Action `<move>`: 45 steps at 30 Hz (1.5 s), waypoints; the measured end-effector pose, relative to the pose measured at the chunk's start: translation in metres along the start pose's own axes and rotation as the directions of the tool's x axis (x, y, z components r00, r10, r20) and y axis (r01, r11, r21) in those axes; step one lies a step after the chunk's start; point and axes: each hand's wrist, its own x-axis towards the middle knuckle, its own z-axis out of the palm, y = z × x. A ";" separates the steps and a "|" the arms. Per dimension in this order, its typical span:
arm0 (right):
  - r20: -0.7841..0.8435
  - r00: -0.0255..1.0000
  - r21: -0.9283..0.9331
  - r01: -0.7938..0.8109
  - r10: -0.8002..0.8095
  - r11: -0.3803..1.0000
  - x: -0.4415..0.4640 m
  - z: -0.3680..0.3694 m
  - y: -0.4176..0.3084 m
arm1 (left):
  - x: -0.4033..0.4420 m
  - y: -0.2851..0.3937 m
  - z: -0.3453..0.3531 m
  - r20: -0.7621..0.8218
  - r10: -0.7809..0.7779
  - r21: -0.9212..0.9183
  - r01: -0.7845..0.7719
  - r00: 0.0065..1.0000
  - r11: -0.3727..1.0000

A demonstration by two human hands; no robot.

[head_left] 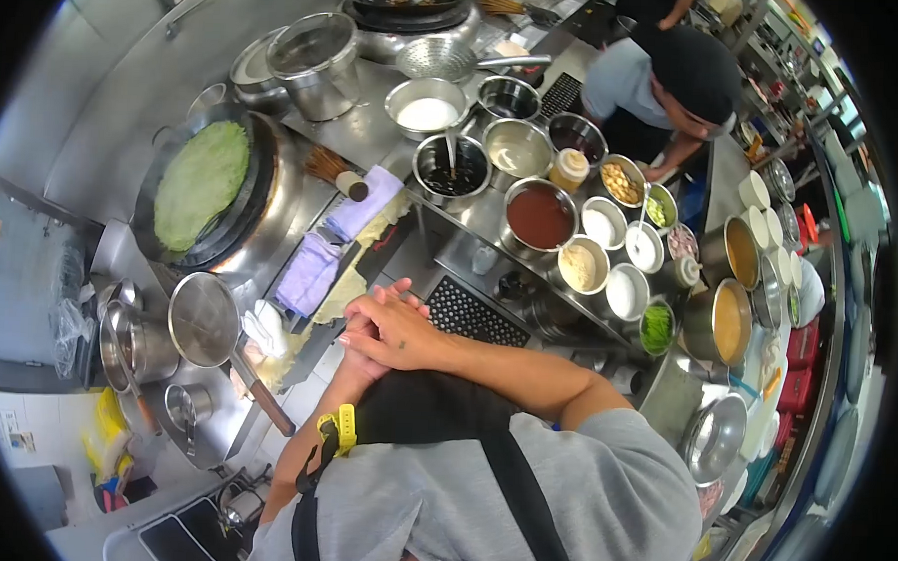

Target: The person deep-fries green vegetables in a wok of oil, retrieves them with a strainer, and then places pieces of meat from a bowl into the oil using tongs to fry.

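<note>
- The steel counter (484,218) is carrying bowls and tubs, with the red-sauce bowl (531,251) standing at its front edge.
- The chopped-greens tub (654,351) is sitting toward that edge's right end, the dark-sauce bowl (447,198) near its left.
- Along the stove top's (350,134) front edge, purple cloths (309,274) are lying.
- On the tiled floor (312,386), a black perforated mat (476,311) is lying.

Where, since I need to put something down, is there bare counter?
Bare steel counter shows between the tall steel pot, the wooden brush and the bowl of white contents. It is crowded around the red-sauce bowl, where containers stand close together.
</note>
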 end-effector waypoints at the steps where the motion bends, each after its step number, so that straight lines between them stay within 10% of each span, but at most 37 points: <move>1: 0.065 0.997 -0.035 -0.032 0.034 0.999 0.007 0.005 0.002 | -0.003 0.006 0.002 0.072 0.119 0.057 -0.123 0.990 0.991; 9: 0.119 0.988 -0.004 0.097 -0.095 0.995 0.047 0.028 0.005 | -0.012 0.040 -0.029 -0.055 0.087 -0.133 -0.094 0.995 0.987; 13: 0.187 0.964 0.234 -0.231 0.190 0.944 0.077 0.005 -0.017 | 0.000 0.055 -0.027 0.021 0.177 -0.217 -0.168 0.984 0.962; 20: -0.350 0.937 0.282 0.117 -0.012 0.952 0.174 -0.096 0.014 | 0.017 0.092 -0.031 0.245 0.096 0.286 -0.167 0.965 0.944; 24: -0.424 0.899 0.337 0.041 0.113 0.941 0.248 -0.141 0.053 | 0.028 0.112 0.005 0.223 -0.010 0.676 -0.147 0.975 0.722; 29: -0.192 0.821 0.645 -0.308 0.538 0.699 0.302 -0.149 0.112 | 0.039 0.110 0.010 0.043 -0.036 0.825 -0.016 0.998 0.564; 34: 0.320 0.811 0.874 -0.452 0.490 0.179 0.331 -0.143 0.144 | 0.029 0.114 0.002 0.011 0.072 0.870 -0.045 0.997 0.490; 45: 0.280 0.814 0.747 -0.518 0.510 0.417 0.333 -0.093 0.074 | -0.026 0.087 -0.030 -0.316 0.455 0.618 -0.183 0.833 0.765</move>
